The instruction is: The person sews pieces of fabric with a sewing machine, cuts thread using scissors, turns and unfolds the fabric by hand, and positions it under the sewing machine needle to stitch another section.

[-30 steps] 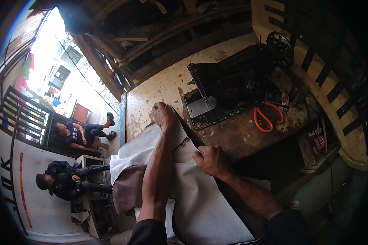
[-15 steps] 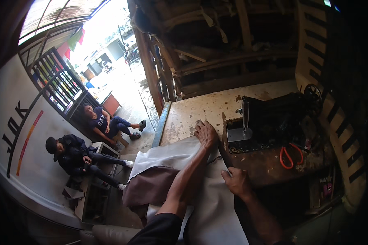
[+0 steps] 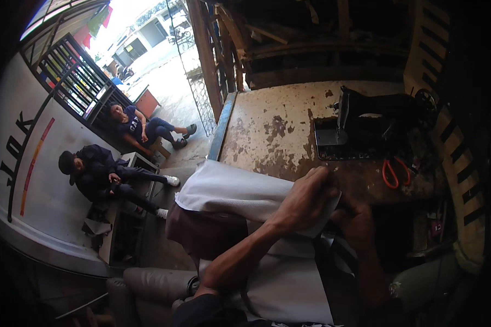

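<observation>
A large piece of white sheet material [image 3: 234, 188], perhaps vinyl or cloth, drapes over the table's near edge and down toward me. Part of it is folded back, and a dark brown piece [image 3: 204, 231] hangs beneath at its left. My left hand [image 3: 310, 197] is closed on the upper right corner of the white material, knuckles up. Close beside it, to the lower right, my right hand [image 3: 357, 222] is curled at the same edge, its fingers dim in shadow. Beyond both hands stands a black sewing machine [image 3: 373, 111] on the table.
The worn wooden table [image 3: 262, 125] has peeling paint. Red-handled scissors [image 3: 395, 173] lie at its right, before the machine. A slatted pale board [image 3: 458, 169] stands on the right. To the left, two seated people [image 3: 95, 174] rest along the wall. A padded seat [image 3: 155, 283] is low left.
My left hand has come off the tabletop toward me and right, folding the white material back. My right hand has moved right, up beside it. The view has shifted slightly.
</observation>
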{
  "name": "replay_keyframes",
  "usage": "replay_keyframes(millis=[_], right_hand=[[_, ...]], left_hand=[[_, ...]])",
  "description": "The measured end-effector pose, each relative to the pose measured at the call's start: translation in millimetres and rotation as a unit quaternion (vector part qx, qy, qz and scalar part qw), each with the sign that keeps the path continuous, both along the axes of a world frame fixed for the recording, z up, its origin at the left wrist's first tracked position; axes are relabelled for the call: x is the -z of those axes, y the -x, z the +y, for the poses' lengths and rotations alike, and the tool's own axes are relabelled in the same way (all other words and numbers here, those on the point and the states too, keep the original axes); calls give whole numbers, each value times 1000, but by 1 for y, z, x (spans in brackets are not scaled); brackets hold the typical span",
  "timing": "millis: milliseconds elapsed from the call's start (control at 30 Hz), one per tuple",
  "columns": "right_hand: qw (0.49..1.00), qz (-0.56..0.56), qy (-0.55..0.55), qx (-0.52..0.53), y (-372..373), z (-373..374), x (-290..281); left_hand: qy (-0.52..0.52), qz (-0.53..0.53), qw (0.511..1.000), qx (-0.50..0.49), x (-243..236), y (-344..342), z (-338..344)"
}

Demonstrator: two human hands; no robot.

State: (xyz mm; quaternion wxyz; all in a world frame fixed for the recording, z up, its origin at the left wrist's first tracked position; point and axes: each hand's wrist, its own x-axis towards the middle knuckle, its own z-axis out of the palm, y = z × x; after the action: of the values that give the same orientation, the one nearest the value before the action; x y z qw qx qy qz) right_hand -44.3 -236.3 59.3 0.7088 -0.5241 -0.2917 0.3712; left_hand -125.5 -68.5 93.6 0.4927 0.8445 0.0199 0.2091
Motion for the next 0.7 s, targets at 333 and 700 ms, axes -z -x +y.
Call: replay_keyframes(millis=[333,700], right_hand=[[999,0,-18,47,23,16,-1],[945,-146,8,294,68,-77,-57]], left_hand=[[126,34,991,-14,-3,30,-5],[-206,564,794,-94,-6,183,187]])
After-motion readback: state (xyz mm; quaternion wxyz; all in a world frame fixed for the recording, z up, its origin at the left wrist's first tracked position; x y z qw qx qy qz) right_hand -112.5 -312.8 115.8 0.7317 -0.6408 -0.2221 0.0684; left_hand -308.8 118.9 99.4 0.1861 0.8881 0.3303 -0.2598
